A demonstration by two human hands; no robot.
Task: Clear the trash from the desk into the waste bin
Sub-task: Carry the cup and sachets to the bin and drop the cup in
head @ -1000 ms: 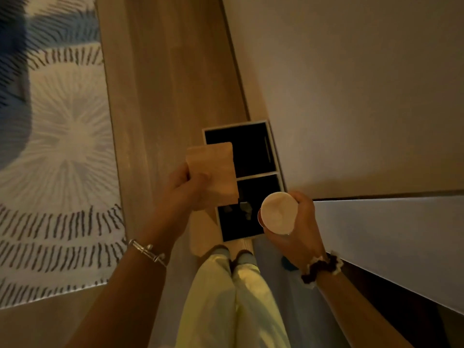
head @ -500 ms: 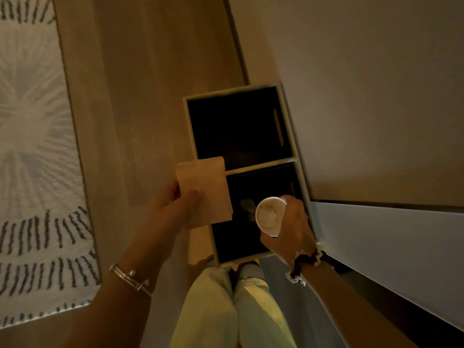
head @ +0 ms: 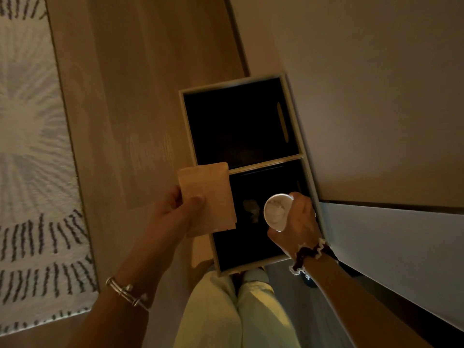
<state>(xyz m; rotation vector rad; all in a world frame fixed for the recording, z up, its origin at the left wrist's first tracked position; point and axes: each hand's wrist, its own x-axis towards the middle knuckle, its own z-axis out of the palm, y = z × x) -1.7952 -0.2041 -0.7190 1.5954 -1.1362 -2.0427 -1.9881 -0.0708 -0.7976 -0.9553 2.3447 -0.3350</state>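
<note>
Left hand point(head: 173, 214) is gripping a tan paper pouch point(head: 207, 197) — right hand point(head: 298, 222) is clutching a white cup point(head: 277, 212) at three o'clock, over the waste bin point(head: 187, 121)'s near compartment.

A pale woven rug point(head: 32, 151) with dark dashed rays is laid at the left – its edge bordered by the light wooden plank floor point(head: 140, 96). A plain beige wall point(head: 364, 84) is seen at the right, with a white flat panel point(head: 401, 247) below it.
</note>
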